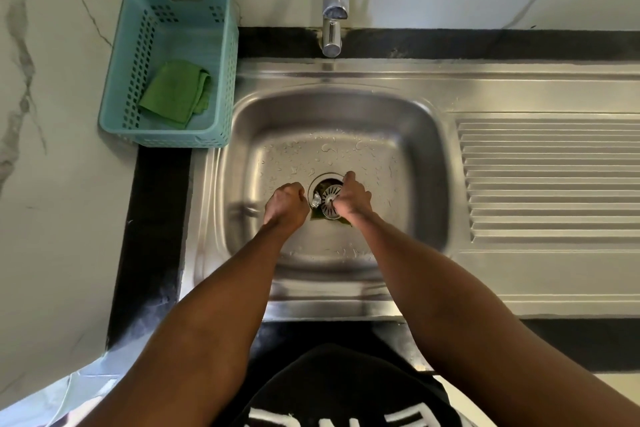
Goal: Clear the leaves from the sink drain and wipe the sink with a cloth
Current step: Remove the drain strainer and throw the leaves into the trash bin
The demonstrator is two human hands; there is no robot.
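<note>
Both bare forearms reach from the near edge of the worktop (152,218) down into the steel sink (408,135), and the two hands meet at the drain in the middle of the basin floor. The left hand (285,203) sits just left of the drain with its fingers curled; whether it holds anything cannot be told. The right hand (351,199) grips the round perforated strainer (330,206), which is tilted over the drain opening (323,184) and partly hides it. A green leaf (317,216) shows under the strainer's near edge. Water drops dot the basin floor beyond the hands. The ribbed draining board (554,177) runs to the right. At the far left corner a blue basket (228,80) holds the folded green cloth (176,94). The tap (334,10) hangs over the far rim.
</note>
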